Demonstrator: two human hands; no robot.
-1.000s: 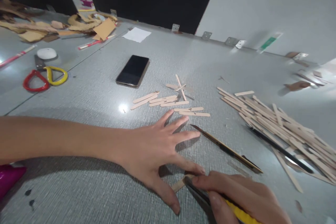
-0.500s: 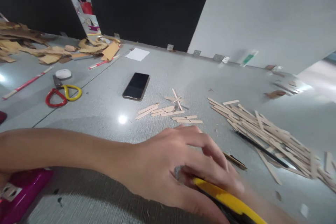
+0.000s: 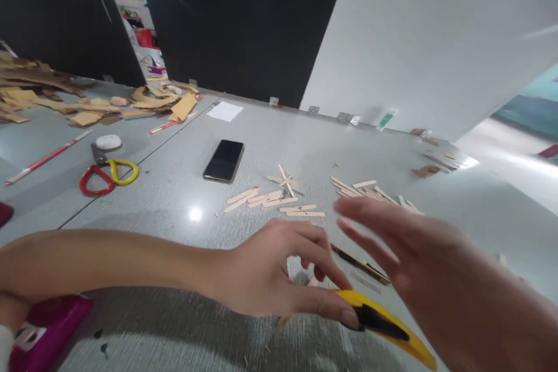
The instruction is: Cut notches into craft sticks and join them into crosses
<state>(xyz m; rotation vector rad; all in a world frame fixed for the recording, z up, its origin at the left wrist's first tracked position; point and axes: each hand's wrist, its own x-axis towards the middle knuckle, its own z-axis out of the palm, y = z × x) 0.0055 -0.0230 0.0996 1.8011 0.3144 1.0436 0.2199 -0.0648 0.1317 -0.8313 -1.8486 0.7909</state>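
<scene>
My left hand (image 3: 279, 273) reaches in from the left, its thumb and fingers closed on the end of a yellow-and-black utility knife (image 3: 383, 322). No blade shows on the knife. At the right, my right hand (image 3: 427, 267) is raised above the table, slightly blurred, fingers stretched out and holding nothing. It covers much of the pile of wooden craft sticks (image 3: 366, 184). Between the hands lies a thin dark strip with a gold edge (image 3: 361, 263). Beyond my left hand are several short stick pieces (image 3: 265, 197) and a small star of crossed sticks (image 3: 285, 179).
A phone (image 3: 224, 160), a white paper (image 3: 224, 110) and scissors with red and yellow handles (image 3: 108, 177) lie farther back. Cardboard scraps (image 3: 87, 104) are heaped at the back left. A magenta object (image 3: 52, 337) sits beneath my left forearm. A wall (image 3: 392, 29) stands behind.
My right hand has come away from the utility knife and risen to the right, opening. My left hand keeps hold of the knife. The view has shifted slightly.
</scene>
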